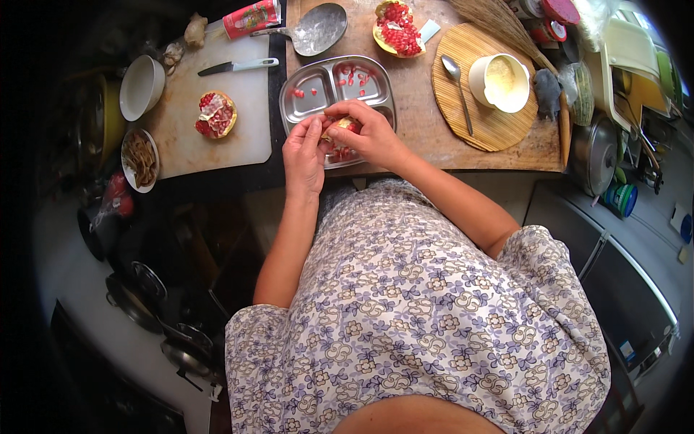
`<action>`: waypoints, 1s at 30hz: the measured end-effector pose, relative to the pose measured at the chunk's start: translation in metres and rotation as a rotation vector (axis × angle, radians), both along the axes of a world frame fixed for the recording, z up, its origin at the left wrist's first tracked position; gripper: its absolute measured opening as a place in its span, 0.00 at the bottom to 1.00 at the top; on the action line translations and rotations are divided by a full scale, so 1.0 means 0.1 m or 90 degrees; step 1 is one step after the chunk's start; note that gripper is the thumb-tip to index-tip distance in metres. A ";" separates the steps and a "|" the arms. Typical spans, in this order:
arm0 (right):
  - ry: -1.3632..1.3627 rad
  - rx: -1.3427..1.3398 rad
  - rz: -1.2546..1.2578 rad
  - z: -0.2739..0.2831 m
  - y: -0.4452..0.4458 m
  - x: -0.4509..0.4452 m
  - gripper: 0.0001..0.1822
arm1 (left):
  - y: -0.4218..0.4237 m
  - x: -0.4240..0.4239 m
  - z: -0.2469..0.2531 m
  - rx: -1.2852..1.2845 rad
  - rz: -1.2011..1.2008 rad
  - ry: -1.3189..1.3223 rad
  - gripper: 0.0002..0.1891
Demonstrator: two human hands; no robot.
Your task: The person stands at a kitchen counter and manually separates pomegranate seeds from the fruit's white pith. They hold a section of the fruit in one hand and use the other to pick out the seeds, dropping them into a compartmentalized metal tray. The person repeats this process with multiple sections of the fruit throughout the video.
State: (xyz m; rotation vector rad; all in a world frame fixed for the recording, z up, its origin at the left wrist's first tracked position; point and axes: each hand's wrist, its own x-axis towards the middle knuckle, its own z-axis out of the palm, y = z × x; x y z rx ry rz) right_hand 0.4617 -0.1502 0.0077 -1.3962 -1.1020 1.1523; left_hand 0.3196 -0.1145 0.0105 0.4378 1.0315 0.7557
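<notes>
Over a divided steel tray (pixel 297 111), my right hand (pixel 371 133) is closed around a small piece of pomegranate (pixel 347 126). My left hand (pixel 304 154) meets it from the other side, thumb and fingertips pinched at the piece's edge; whether a seed sits between them is hidden. Loose red pomegranate seeds (pixel 355 76) lie in several compartments of the tray, some below my hands. To the left, a broken-open pomegranate chunk (pixel 217 115) rests on a white cutting board (pixel 244 130). A larger pomegranate piece (pixel 400 30) with exposed seeds lies beyond the tray.
A knife (pixel 238 66) lies across the cutting board. Beyond the tray is a metal ladle (pixel 320 30). At right, a round wooden mat (pixel 450 59) carries a spoon (pixel 460 92) and a cream-coloured cup (pixel 499 81). White bowls (pixel 142 87) stand at the board's left edge.
</notes>
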 end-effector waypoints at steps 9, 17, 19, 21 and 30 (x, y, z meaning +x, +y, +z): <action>-0.071 0.052 0.050 0.13 0.02 0.00 0.21 | 0.09 -0.03 0.15 -0.090 -0.057 0.031 0.13; -0.154 0.096 0.036 0.14 0.06 0.05 0.37 | 0.12 -0.04 0.18 -0.102 -0.046 0.009 0.20; -0.189 0.072 0.011 0.14 0.03 0.05 0.42 | 0.11 0.04 0.23 -0.086 0.040 0.011 0.19; -0.189 0.026 -0.003 0.11 0.00 0.02 0.46 | 0.08 0.09 0.24 -0.073 0.101 0.011 0.19; -0.165 -0.012 -0.016 0.19 0.02 -0.02 0.40 | 0.07 0.20 0.42 -0.060 0.015 0.098 0.18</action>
